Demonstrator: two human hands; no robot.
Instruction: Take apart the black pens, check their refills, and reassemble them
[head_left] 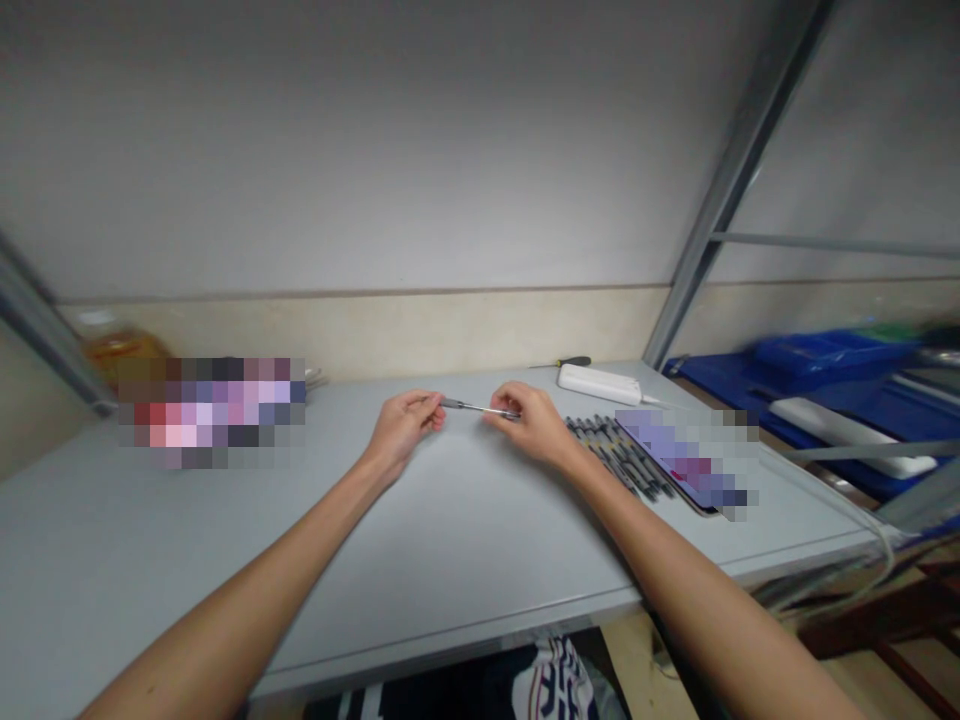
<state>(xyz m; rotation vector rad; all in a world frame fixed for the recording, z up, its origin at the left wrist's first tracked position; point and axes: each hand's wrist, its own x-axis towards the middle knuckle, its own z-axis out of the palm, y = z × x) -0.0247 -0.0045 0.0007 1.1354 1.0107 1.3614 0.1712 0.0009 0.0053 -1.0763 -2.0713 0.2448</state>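
Note:
My left hand (403, 425) and my right hand (527, 420) hold a thin pen (477, 407) between them, level above the grey table (420, 560). Each hand pinches one end, the left at the darker grip end and the right at the other. Just right of my right hand, a row of several dark pens (616, 452) lies on the table.
A white block with a cable (600, 383) and a black-handled screwdriver (562, 363) lie at the back by the wall. Blurred-out patches sit at the left (214, 410) and right (690, 455). Blue trays (825, 360) stand beyond a metal post (720, 190) at the right.

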